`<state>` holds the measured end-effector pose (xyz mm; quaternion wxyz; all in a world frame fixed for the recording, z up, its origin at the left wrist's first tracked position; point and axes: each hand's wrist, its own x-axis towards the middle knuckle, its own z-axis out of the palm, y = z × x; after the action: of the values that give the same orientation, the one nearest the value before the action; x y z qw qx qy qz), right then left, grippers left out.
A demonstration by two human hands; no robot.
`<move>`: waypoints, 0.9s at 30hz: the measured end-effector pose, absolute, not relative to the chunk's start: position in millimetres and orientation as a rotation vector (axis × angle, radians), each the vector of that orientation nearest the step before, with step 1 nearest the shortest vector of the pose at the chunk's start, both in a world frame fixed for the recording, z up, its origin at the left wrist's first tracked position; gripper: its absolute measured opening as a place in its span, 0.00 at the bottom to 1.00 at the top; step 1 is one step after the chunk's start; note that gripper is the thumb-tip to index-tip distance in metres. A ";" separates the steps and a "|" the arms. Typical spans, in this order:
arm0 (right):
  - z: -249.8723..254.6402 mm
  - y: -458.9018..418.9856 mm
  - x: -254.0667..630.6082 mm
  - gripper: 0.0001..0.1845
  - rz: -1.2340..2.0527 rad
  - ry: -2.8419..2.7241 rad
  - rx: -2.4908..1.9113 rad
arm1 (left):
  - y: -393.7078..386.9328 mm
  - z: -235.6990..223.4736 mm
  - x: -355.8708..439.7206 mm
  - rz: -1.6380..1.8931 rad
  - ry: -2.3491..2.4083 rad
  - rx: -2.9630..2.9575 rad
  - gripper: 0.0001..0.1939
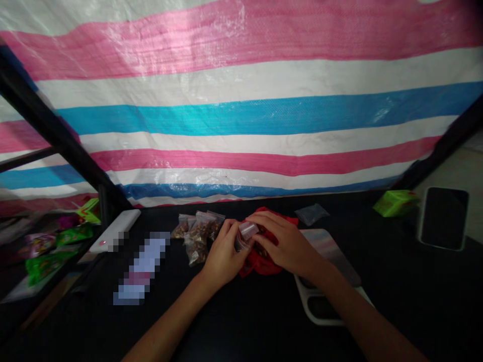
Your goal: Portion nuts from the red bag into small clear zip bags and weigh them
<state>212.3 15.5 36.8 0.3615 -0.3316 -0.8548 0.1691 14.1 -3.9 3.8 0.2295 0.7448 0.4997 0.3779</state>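
Fingers: the left fingers curl together and clamp the lower part of a small clear zip bag; the right fingers lie together across the top, tips at the bag's edge, and whether they grip it cannot be told.
Left hand: the left hand is lifted slightly from the surface, apparently to keep the bag up and clear.
Right hand: the right hand rests over a crumpled red wrap, its material unclear, probably steadying it.
Held bag: centre of frame, between both hands, above the red wrap; its contents are hidden.
Beside the hands: filled zip bags of brown pieces lean together in a cluster just left of the left hand, seemingly grouped within reach. A greyish clear bag lies beyond the right hand.
Lower right: a patterned card overlaps a white tray.
Surface: a black table bears a white power bank and a blurred oblong item at centre left, and a green box and a phone at right.
Room: a pink, white and blue striped tarpaulin fills the upper frame behind a black frame bar; a shelf of colourful packets sits at far left.
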 end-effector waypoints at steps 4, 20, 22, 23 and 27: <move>38.7 15.3 213.2 0.21 0.404 -2.213 -0.830 | -3.7 3.0 13.7 1.055 1.355 2.034 0.09; 42.8 25.3 231.2 0.18 0.339 -2.374 -1.106 | 1.5 28.5 -0.5 1.334 1.609 1.695 0.07; 40.2 26.2 232.4 0.19 0.381 -2.420 -1.113 | 0.0 28.2 -5.9 1.152 1.686 1.697 0.08; 39.5 26.1 232.3 0.19 0.392 -2.427 -1.113 | -1.4 28.3 -8.4 1.038 1.681 1.680 0.10; 40.9 23.7 229.1 0.17 0.386 -2.413 -1.144 | -8.9 36.0 -13.0 0.687 1.453 1.479 0.19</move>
<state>229.1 23.7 40.9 0.2199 -0.4135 -0.8725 0.1395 -13.0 -8.9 36.0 0.4607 0.6009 0.5905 0.2793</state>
